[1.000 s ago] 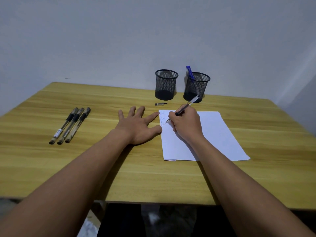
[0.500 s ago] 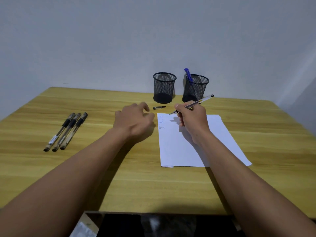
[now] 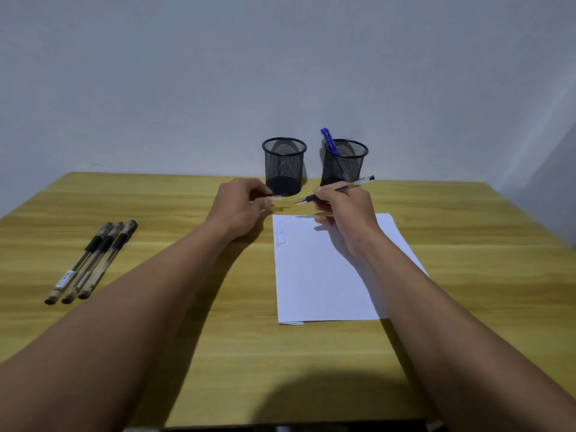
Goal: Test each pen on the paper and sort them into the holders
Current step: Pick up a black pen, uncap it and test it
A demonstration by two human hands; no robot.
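My right hand (image 3: 344,210) grips a clear uncapped pen (image 3: 349,186) above the top edge of the white paper (image 3: 324,275), tip pointing left. My left hand (image 3: 240,205) pinches the small pen cap (image 3: 274,196) just left of that tip, a little above the table. Small scribbles (image 3: 280,236) mark the paper's top left corner. Two black mesh holders stand at the back: the left holder (image 3: 284,165) looks empty, the right holder (image 3: 343,163) has a blue pen (image 3: 329,141) in it. Three capped pens (image 3: 93,260) lie side by side at the left.
The wooden table (image 3: 187,322) ends at a pale wall behind the holders. Its near edge runs along the bottom of the view, and its right edge slants off at the far right.
My right hand lifted the pen off the paper and turned its tip to the left. My left hand left the table beside the paper, moved to the cap and picked it up.
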